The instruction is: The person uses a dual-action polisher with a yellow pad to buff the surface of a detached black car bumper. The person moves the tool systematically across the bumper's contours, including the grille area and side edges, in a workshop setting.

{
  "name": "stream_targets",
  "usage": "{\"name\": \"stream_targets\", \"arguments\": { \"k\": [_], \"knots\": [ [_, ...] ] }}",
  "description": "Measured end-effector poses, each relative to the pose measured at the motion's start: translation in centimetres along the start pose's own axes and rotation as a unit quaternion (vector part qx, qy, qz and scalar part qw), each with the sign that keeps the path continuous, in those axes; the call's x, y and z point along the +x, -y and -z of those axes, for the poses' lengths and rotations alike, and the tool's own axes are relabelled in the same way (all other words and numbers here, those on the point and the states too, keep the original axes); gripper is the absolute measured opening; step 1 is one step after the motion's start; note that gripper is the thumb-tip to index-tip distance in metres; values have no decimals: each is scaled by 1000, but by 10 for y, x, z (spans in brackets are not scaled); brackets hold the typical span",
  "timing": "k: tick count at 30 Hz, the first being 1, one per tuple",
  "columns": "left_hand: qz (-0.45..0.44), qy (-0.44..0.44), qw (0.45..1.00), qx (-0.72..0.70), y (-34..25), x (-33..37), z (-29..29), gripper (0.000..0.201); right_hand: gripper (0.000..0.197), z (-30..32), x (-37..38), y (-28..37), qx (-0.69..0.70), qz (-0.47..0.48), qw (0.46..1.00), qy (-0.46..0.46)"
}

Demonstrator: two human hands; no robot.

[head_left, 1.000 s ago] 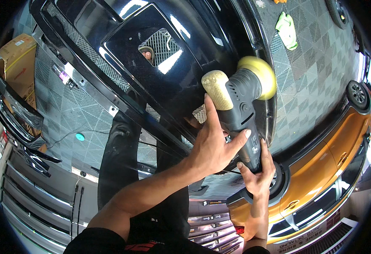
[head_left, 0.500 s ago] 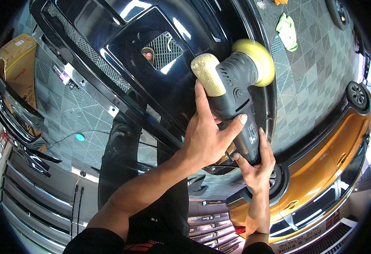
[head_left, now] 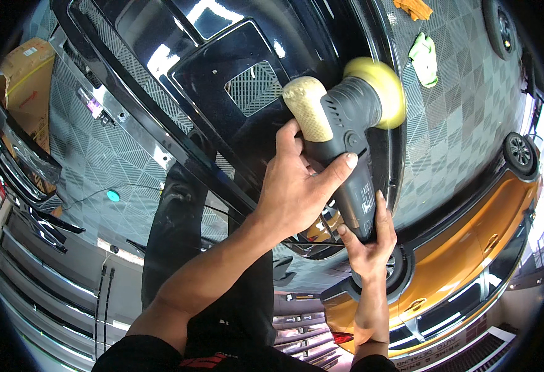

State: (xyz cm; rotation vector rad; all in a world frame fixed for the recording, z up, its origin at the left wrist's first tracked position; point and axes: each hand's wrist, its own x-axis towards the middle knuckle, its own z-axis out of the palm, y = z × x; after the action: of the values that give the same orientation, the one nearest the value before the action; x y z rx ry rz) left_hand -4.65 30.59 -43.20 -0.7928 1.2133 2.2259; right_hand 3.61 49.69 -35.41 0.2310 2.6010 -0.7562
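A black car polisher (head_left: 351,180) with a pale yellow front grip and a round yellow foam pad (head_left: 376,93) is in both my hands. The pad lies against the outer edge of a glossy black car bumper (head_left: 222,118), which has a square cutout. My left hand (head_left: 303,186) wraps around the polisher's body just behind the front grip, its thumb across the top. Around the rear end of the handle closes my right hand (head_left: 373,245). The undersides of both grips are hidden.
An orange car (head_left: 452,266) stands at the right. On the tiled floor beyond the bumper lie a light green glove (head_left: 423,59) and an orange cloth (head_left: 413,8). Cardboard boxes (head_left: 27,93) and dark car parts are at the left. A thin cord crosses the floor.
The view has shifted slightly over the bumper. My left index finger has curled in closer to the polisher's front grip. Both hands keep their hold; the pad stays at the bumper's edge.
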Motion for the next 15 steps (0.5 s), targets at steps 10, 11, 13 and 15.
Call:
{"name": "stream_targets", "arguments": {
  "k": [10,11,13,15],
  "knots": [
    [21,19,998,49,4,-4,3,83,96,-3,-16,-6,3,-1,1000,-7],
    [12,14,999,45,3,-3,4,83,96,-3,-13,-5,-2,-2,1000,-5],
    [-7,4,999,37,-3,1,3,82,96,-3,-7,-2,-1,-6,1000,-3],
    [-2,1,999,34,-12,6,5,81,96,-4,-1,1,11,-12,1000,0]
  ]
}}
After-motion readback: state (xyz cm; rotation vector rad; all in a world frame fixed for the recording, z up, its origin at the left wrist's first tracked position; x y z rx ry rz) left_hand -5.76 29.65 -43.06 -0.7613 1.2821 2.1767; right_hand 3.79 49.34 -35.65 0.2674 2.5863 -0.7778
